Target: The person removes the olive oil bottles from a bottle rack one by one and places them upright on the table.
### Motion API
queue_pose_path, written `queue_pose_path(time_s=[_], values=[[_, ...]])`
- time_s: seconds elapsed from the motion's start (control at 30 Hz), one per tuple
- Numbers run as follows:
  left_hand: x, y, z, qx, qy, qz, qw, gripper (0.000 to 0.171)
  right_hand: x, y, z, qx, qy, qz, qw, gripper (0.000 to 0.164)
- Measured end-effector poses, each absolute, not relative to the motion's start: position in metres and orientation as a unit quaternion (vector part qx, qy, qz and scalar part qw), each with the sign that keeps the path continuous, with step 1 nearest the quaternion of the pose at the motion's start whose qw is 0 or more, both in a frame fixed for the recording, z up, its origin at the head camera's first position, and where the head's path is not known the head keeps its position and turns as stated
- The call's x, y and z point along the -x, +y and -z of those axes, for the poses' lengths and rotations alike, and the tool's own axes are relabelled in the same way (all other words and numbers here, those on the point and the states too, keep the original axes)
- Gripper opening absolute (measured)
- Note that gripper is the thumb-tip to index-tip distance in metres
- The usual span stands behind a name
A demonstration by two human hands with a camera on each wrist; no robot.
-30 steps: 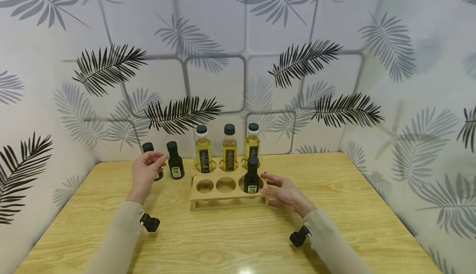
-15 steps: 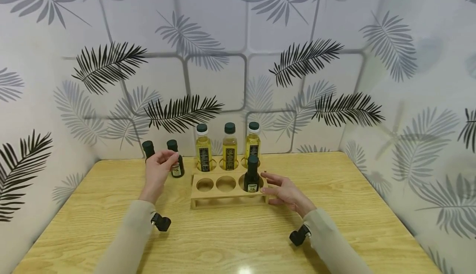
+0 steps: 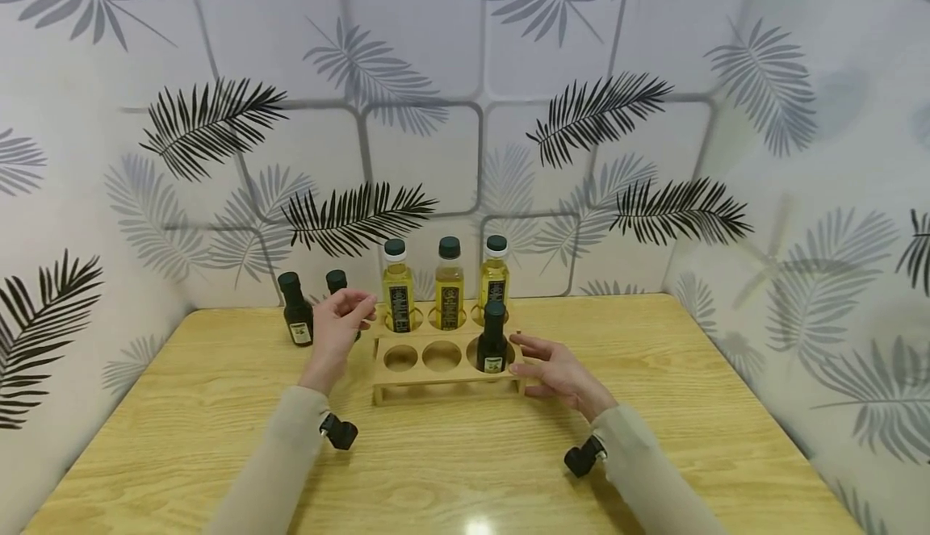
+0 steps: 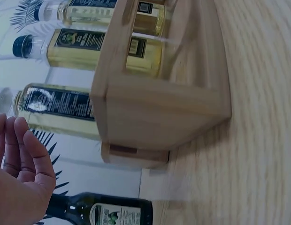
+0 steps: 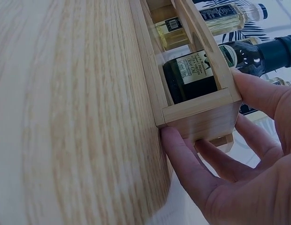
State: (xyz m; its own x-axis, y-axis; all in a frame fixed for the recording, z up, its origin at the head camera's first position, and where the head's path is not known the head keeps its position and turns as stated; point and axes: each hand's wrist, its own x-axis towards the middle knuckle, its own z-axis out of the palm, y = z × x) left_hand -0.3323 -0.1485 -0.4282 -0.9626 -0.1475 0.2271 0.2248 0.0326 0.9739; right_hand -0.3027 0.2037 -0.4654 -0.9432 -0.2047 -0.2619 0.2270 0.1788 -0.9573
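The end of the rack point(image 3: 421, 372) is held by the right hand point(image 3: 563, 375), thumb and fingers spread about it; a dark bottle point(image 3: 492, 349) is held upright in its front right hole; three yellow bottles point(image 3: 450, 297) are ranged along its back row; nothing is grasped by the left hand point(image 3: 340, 329), its fingers loosely curved; behind it, two loose bottles point(image 3: 299, 313) are stood on the table point(image 3: 436, 470), left of the rack.

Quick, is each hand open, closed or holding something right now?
Left hand: open, holding nothing.
Right hand: open, touching the wooden rack.
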Motion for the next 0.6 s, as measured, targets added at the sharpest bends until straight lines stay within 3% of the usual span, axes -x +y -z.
queue_pose_path(time_s=[0.6], values=[[0.327,-0.111,0.428,0.065,-0.708,0.692,0.127,0.025,0.303,0.205,0.465,-0.006,0.755,0.636,0.162,0.063]])
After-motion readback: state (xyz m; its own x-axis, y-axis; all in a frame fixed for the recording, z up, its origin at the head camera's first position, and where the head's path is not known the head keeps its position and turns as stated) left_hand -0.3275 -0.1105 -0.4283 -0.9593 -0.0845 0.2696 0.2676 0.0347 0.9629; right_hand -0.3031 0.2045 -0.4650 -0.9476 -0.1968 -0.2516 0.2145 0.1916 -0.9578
